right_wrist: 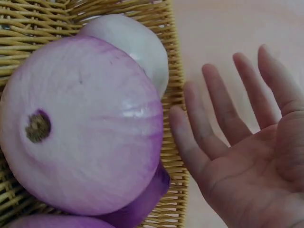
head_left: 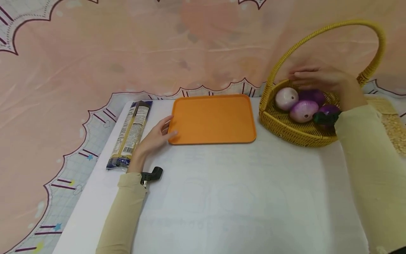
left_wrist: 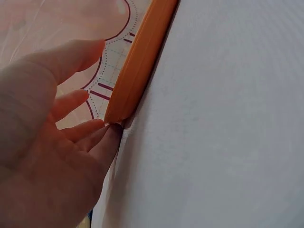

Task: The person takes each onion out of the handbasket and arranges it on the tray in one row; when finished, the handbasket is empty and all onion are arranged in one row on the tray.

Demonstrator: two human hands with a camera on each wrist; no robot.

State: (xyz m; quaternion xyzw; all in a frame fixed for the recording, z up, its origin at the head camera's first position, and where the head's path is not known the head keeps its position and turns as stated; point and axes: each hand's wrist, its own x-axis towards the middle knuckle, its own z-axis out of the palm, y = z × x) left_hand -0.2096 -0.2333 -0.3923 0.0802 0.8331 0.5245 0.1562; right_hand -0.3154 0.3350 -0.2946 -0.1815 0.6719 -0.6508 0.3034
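Observation:
An orange rectangular tray [head_left: 213, 120] lies on the white table. At its left edge is my left hand [head_left: 155, 139], its loosely bent fingertips right at the rim and the thumb over the near left corner. The left wrist view has the tray's side [left_wrist: 135, 71] beside the fingers. On the right stands a yellow wicker basket [head_left: 285, 130] with a tall arched handle, holding several onions. Among them are a white onion [head_left: 287, 98], a pale purple onion [head_left: 304, 111] and darker purple ones. My right hand [head_left: 323, 79] hovers over the basket's back rim, fingers extended, nothing held.
A long plastic package [head_left: 131, 132] with printed labels lies left of the left hand. The basket's handle [head_left: 336, 24] arches around the right arm. At the right edge sits a straw-coloured woven item [head_left: 393, 127]. A pink patterned cloth [head_left: 158, 46] covers the background.

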